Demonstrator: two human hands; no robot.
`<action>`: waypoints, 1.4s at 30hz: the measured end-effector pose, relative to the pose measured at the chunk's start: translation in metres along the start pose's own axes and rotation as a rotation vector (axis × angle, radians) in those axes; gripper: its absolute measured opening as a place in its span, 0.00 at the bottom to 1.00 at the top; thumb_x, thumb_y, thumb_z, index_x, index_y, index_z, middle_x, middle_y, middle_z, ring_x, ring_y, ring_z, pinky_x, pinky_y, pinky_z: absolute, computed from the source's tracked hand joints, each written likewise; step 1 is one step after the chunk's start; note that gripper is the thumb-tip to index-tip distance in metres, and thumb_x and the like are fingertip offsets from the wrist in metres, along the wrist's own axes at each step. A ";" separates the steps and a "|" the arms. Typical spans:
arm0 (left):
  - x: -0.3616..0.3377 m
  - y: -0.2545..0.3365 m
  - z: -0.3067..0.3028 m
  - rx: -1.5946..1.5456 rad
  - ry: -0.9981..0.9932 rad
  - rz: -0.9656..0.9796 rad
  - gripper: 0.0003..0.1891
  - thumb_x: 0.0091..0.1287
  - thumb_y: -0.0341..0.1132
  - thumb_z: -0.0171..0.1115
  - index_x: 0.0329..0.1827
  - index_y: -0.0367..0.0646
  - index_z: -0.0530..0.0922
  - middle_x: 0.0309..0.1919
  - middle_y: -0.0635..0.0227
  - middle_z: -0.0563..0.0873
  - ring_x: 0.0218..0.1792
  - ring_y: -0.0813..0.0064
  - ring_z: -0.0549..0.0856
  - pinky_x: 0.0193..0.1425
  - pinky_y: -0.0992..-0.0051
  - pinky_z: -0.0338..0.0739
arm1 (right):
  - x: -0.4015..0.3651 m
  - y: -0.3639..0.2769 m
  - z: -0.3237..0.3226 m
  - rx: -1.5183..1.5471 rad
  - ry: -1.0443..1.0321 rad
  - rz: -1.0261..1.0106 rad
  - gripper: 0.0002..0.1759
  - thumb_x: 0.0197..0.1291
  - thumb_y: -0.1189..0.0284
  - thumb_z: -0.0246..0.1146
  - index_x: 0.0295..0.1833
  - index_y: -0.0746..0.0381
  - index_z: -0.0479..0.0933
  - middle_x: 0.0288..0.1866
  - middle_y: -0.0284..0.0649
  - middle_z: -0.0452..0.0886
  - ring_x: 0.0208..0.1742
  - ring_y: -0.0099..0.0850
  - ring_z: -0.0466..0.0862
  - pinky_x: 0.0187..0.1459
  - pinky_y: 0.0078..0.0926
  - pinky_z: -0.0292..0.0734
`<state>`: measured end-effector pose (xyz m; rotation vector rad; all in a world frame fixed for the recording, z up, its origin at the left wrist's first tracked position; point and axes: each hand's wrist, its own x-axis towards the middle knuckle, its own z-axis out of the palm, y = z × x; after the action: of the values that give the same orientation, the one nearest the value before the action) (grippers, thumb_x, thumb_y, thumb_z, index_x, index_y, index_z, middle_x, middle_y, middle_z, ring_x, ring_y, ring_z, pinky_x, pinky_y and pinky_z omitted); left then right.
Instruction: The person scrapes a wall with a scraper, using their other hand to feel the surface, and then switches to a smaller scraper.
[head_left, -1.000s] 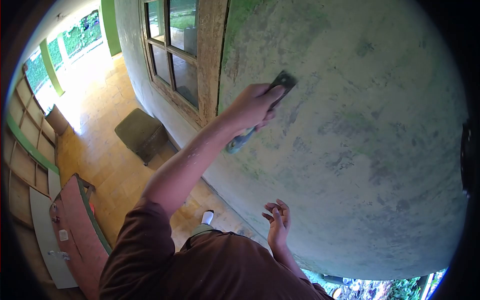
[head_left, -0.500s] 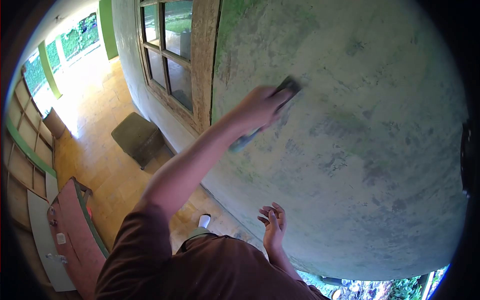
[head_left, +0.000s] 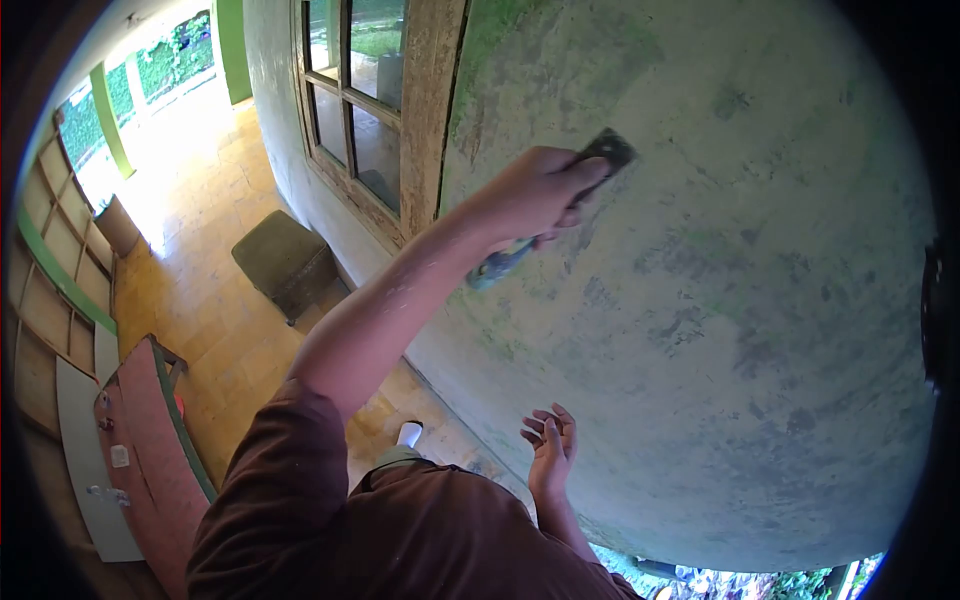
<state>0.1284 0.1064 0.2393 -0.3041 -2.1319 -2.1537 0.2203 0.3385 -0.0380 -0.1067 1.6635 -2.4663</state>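
Note:
My left hand (head_left: 560, 190) is closed round a scraper. The dark flat blade (head_left: 612, 150) of the scraper lies against or very close to the wall, pointing up and right. Its blue-green handle end (head_left: 500, 265) sticks out below my fist. The painted wall (head_left: 720, 280) is stained with grey patches and green tints. Lower down, my right hand (head_left: 551, 450) hangs near the wall with loosely curled, separated fingers and holds nothing.
A wooden-framed window (head_left: 425, 120) sits left of the scraper. On the tiled floor (head_left: 200, 270) stands an olive stool (head_left: 285, 262). A reddish bench or table (head_left: 150, 450) with small items is at lower left.
My left hand and the scraper have moved a little up and right along the wall. The view has shifted slightly. My right hand stays nearly the same.

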 end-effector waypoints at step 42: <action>0.012 -0.154 -0.060 0.035 0.422 0.651 0.12 0.69 0.35 0.57 0.50 0.39 0.73 0.47 0.61 0.77 0.50 0.69 0.76 0.55 0.72 0.68 | 0.127 -0.220 0.139 -0.019 -0.530 -1.455 0.28 0.62 0.43 0.56 0.27 0.58 0.64 0.15 0.28 0.58 0.16 0.22 0.56 0.21 0.24 0.50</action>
<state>0.0806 0.0500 0.0907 -0.4222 -1.5522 -1.6271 0.0948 0.2694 0.2140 -2.4300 1.4906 -2.5997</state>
